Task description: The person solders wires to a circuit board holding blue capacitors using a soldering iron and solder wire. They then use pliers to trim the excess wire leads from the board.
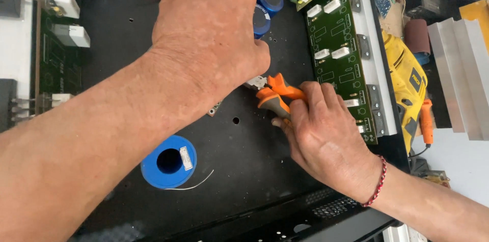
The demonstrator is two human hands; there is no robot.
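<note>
At the frame's centre my right hand (326, 135) squeezes orange-and-grey pliers (275, 94), metal tip pointing left. My left hand (209, 33) curls over blue capacitors (267, 3) above; its fingers are hidden.

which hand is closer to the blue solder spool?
Left. The left hand is up by the blue capacitors, but its forearm passes right beside the blue solder spool. The right hand sits farther off to the spool's right, holding the orange pliers.

You get bright, even daylight with soft shadows. The nearest forearm blurs slightly. White surfaces at the edges glare.
</note>
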